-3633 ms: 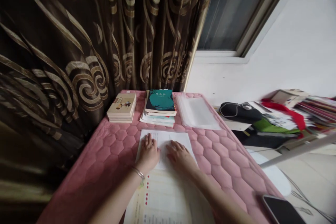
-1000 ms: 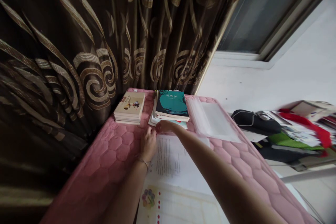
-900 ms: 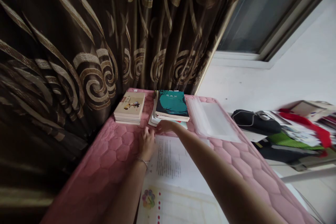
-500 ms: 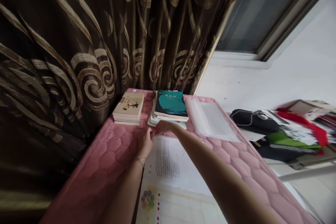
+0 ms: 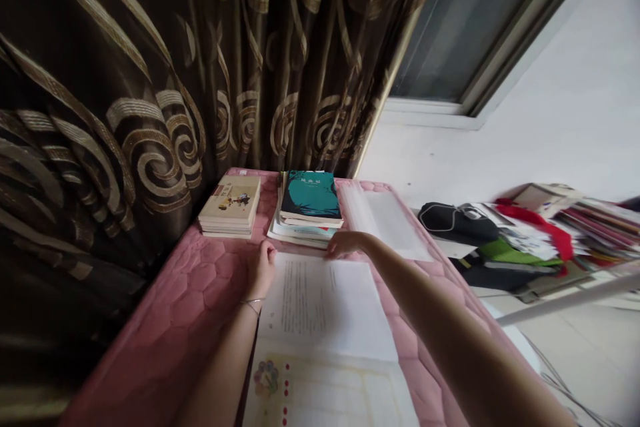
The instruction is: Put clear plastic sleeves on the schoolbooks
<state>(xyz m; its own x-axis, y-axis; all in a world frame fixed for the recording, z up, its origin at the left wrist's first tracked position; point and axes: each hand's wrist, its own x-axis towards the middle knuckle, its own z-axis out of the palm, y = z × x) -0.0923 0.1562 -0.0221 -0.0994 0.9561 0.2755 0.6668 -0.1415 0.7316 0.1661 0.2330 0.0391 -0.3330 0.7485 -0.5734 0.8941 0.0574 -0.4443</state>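
Observation:
An open book lies lengthwise before me, with a printed page at the far end. Its near page has a coloured flower, red dots and pale yellow lines. At the far left corner of the book is my left hand, its fingers curled closed against the page edge. My right hand reaches over the far edge, fingers bent down and close together. What lies under those fingertips is hidden. Just beyond it stands a pile of books topped by a teal book.
A stack of beige books sits at the far left of the pink quilted mattress. Clear plastic sheets lie on the right. Patterned curtains hang behind. Beyond the mattress is a cluttered shelf with a black pouch.
My right hand has moved right along the book's far edge, away from my left hand. My left hand stays at the corner. The view has turned slightly right.

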